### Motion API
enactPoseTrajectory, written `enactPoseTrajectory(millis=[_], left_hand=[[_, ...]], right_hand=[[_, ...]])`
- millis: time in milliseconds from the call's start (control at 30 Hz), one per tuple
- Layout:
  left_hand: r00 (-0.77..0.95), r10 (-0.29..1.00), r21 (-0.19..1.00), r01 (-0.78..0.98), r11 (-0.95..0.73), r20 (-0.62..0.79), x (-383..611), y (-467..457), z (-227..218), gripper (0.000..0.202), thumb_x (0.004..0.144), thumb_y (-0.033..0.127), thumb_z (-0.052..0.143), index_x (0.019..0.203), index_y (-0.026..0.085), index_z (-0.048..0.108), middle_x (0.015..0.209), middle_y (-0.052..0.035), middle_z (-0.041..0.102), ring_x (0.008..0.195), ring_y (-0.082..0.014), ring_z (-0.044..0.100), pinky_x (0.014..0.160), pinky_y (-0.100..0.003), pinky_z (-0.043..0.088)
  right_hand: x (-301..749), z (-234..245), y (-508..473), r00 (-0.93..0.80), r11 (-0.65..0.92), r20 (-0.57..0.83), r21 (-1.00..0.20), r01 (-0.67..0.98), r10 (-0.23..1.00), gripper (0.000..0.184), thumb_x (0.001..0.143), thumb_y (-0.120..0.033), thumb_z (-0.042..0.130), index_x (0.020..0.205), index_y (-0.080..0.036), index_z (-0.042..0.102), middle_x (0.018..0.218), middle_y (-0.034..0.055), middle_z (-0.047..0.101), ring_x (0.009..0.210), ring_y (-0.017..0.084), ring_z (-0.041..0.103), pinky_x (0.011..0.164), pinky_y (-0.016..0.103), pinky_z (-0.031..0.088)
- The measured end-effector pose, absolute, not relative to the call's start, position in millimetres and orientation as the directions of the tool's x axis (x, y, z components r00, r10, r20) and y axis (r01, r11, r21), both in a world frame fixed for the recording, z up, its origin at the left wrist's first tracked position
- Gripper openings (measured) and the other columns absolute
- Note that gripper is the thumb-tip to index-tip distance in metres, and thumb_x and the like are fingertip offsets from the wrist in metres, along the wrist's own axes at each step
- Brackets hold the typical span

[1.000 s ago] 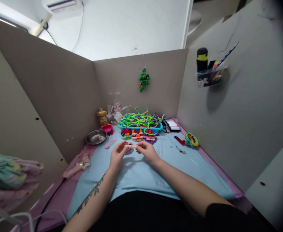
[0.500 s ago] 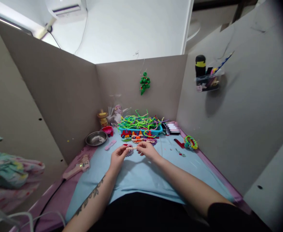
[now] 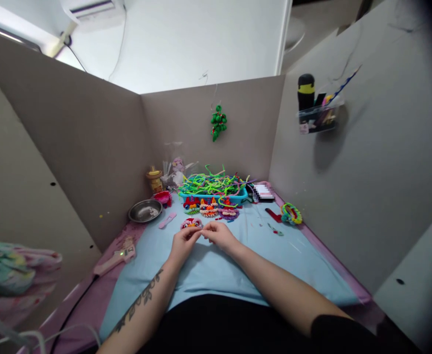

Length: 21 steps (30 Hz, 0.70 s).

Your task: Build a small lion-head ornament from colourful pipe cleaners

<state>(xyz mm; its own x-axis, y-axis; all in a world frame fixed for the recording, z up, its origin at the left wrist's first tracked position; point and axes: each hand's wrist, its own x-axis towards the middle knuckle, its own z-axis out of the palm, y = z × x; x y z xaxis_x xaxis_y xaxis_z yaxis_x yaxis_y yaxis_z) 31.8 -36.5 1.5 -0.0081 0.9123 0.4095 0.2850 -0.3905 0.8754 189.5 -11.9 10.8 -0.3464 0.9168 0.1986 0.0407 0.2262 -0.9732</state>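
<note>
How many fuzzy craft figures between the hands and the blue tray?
4. Three in a row before the bright-blue plastic tray: red-and-green one left, orange-and-white one middle, red-and-purple one right. Pink-and-red one just beyond the left hand, partly hidden. Others could be hidden.

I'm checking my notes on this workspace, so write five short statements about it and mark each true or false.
1. The left hand and right hand are close together above the blue cloth. True.
2. The metal bowl stands at the right side of the table. False: the metal bowl is at the left.
3. A red-and-pink piece shows just beyond the left hand. True.
4. The blue tray holds only white beads. False: a tangle of colored strands, many green, fills it.
5. A green ornament hangs at the back panel. True.
</note>
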Motion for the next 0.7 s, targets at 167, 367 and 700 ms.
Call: enactPoseTrajectory(millis=[167, 367, 700], left_hand=[[-0.015, 0.958, 0.94, 0.197, -0.278, 0.286, 31.1, -35.4, 1.6, 0.025, 0.068, 0.036, 0.068, 0.078, 0.015, 0.072, 0.065, -0.0038, 0.068, 0.061, -0.0146, 0.059, 0.059, -0.023, 0.046], [-0.008, 0.996, 0.995, -0.026, -0.094, 0.094, 31.7, -32.7, -3.4, 0.028, 0.063, 0.039, 0.072, 0.073, 0.013, 0.071, 0.057, -0.002, 0.064, 0.053, -0.0114, 0.056, 0.055, -0.023, 0.044], [-0.076, 0.964, 0.965, -0.036, -0.258, 0.255, 32.7, -33.2, 1.0, 0.028, 0.063, 0.035, 0.073, 0.081, 0.013, 0.069, 0.075, -0.0052, 0.068, 0.068, -0.0154, 0.061, 0.067, -0.026, 0.048]], right_hand=[[189.7, 8.5, -14.5, -0.295, 0.479, 0.427, -0.868, 0.134, 0.855, 0.014, 0.071, -0.029, 0.063, 0.072, -0.015, 0.063, 0.063, -0.0006, 0.059, 0.059, 0.012, 0.052, 0.055, 0.022, 0.039], [190.4, 8.4, -17.2, -0.297, 0.693, 0.632, -0.696, 0.189, 0.716, 0.014, 0.077, -0.025, 0.058, 0.067, -0.018, 0.064, 0.066, 0.0022, 0.059, 0.065, 0.014, 0.053, 0.061, 0.025, 0.041], [187.7, 6.2, -13.4, -0.294, 0.406, 0.393, -0.914, -0.018, 0.871, 0.025, 0.07, -0.033, 0.064, 0.089, -0.018, 0.06, 0.075, 0.0017, 0.063, 0.066, 0.014, 0.059, 0.058, 0.025, 0.047]])
